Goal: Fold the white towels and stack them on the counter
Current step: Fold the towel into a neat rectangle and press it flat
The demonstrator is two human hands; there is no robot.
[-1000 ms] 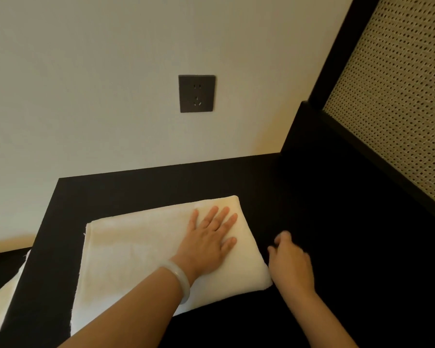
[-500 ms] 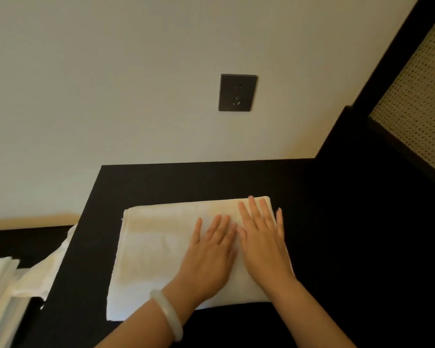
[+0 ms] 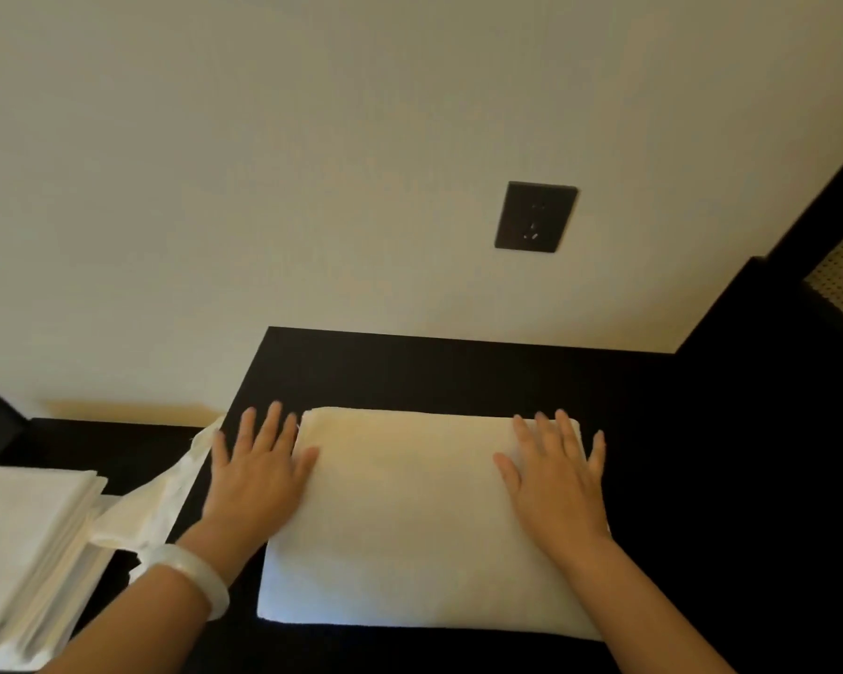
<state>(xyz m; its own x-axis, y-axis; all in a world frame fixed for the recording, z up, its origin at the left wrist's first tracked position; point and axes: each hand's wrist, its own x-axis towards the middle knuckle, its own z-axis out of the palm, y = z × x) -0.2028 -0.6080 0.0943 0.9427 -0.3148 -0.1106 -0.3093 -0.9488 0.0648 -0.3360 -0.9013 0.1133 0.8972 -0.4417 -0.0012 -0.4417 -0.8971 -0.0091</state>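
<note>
Head: left hand (image 3: 256, 474), right hand (image 3: 558, 479) touch folded towel (image 3: 410, 518).

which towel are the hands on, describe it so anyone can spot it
On the black counter under the dark wall socket lies one folded white towel, left hand and right hand flat at its ends. Unlike the far-left stack, it lies alone.

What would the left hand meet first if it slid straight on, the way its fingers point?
Probably the wall. Ahead of the left hand there is only bare black counter; the folded towel is beside it. Depth is uncertain.
</note>
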